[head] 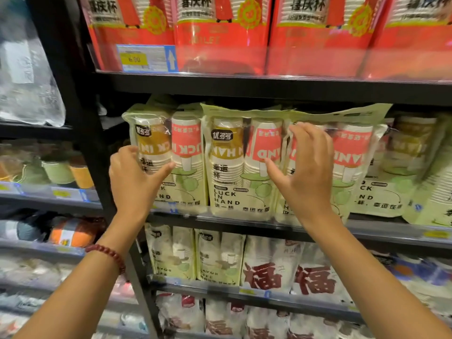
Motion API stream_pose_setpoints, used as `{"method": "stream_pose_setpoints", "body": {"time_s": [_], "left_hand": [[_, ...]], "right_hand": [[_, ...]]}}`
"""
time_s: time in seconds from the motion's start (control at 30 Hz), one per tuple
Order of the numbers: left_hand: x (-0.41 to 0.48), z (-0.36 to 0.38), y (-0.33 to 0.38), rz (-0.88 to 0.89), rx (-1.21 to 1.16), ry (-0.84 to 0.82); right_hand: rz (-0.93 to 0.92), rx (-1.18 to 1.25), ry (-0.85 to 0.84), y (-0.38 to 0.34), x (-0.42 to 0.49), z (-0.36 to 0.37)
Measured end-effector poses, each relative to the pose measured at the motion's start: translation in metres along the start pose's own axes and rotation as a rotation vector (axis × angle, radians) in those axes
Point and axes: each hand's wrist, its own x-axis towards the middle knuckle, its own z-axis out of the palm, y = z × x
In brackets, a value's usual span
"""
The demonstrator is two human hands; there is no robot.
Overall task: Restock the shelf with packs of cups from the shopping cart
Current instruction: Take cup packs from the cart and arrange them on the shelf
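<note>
Pale green "Luck in Hand" packs of cups stand in a row on the middle shelf. My left hand grips the leftmost pack at its left edge, thumb lying across its front. My right hand is spread with loosely bent fingers against the front of the third pack, its thumb reaching toward the middle pack. The middle pack stands upright between my two hands. A further pack leans at the right. The shopping cart is out of view.
Red cup packs fill the shelf above, behind a price tag. Below are more green packs and white packs with red characters. A black upright post separates a neighbouring shelf unit at left holding bowls.
</note>
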Motion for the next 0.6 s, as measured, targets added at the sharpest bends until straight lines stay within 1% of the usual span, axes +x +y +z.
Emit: {"method": "stream_pose_setpoints", "body": {"time_s": [0.07,0.13,0.23,0.4,0.47,0.6], "left_hand": [[0.004,0.003,-0.008,-0.023,0.012,-0.042],[0.008,0.005,-0.013,-0.053,-0.033,-0.110],[0.015,0.009,-0.016,0.017,-0.156,-0.197],[0.022,0.014,-0.016,0.011,-0.255,-0.231],[0.026,0.015,-0.017,0.007,-0.264,-0.253],[0.031,0.016,-0.018,0.010,-0.276,-0.263]], "right_hand": [[0.063,0.013,-0.024,-0.007,-0.004,0.012],[0.089,-0.023,-0.057,-0.011,-0.011,0.025],[0.064,-0.123,-0.050,-0.010,-0.018,0.039],[0.078,-0.210,-0.031,-0.008,-0.018,0.051],[0.077,-0.202,-0.040,-0.009,-0.017,0.055],[0.093,-0.094,-0.089,-0.016,-0.017,0.056]]}}
